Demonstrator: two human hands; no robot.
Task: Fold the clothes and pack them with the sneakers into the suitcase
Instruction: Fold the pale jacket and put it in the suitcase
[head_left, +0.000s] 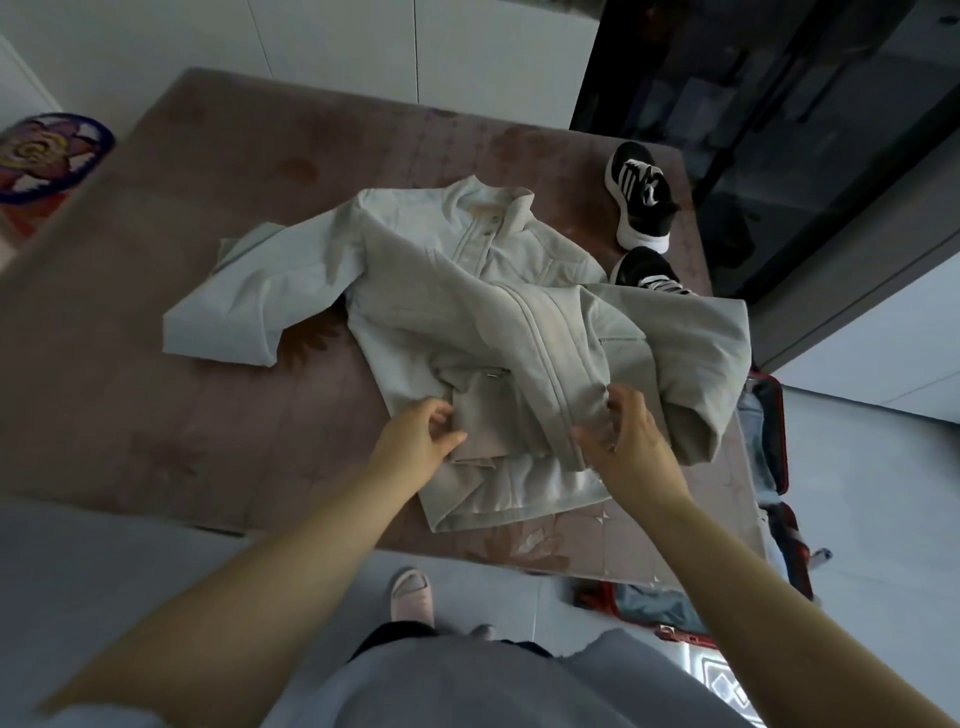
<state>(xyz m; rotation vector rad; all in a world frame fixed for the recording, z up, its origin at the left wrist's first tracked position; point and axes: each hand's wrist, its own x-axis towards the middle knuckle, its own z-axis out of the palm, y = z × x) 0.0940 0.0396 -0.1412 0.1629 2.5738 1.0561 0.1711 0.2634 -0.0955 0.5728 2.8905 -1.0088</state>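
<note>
A pale grey-white jacket (426, 291) lies spread on the pink bed (156, 405), collar at the far side, left sleeve stretched out to the left, right sleeve folded across the front. My left hand (421, 441) pinches the jacket's lower hem flap. At the zipper edge near the hem, my right hand (623, 441) grips the fabric. Two black-and-white sneakers (641, 197) sit at the bed's far right corner; the nearer one (649, 273) is partly hidden by the jacket. The red suitcase (776, 431) lies open on the floor to the right of the bed, mostly hidden by the bed.
Blue clothing (660, 605) lies inside the suitcase near my right arm. My feet in a pink slipper (413, 595) stand on the grey tile floor by the bed's near edge. A colourful round rug (41, 156) lies far left. Dark glass panels (779, 104) stand behind the bed.
</note>
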